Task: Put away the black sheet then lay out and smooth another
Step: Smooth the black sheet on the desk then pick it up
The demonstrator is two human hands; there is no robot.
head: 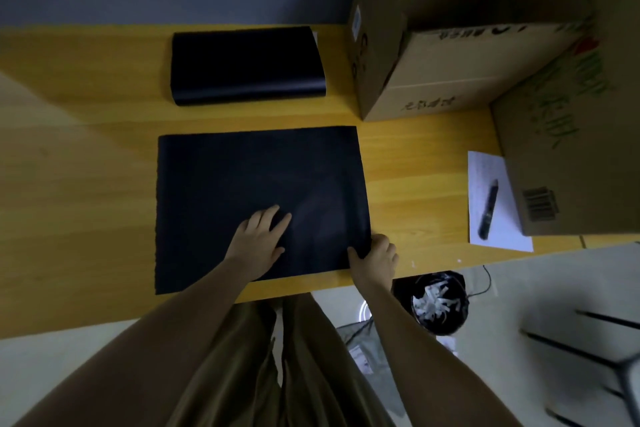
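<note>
- I see the black sheet (256,198) lying flat on the tabletop (86,156), near its front edge.
- My left hand (258,241) rests spread, palm down, on the sheet's near part.
- My right hand (375,258) has its grip pinching the near right corner.
- I judge the put-away step is starting; next I lift that corner, probably toward the black stack (247,66) behind.

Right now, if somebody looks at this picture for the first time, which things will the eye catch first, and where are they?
First, the large flat black sheet lying on the yellow wooden table, with the left hand pressed flat on it and the right hand gripping its near right corner. Behind it lies a folded stack of black sheets, and open brown cardboard boxes stand at the right.
</note>
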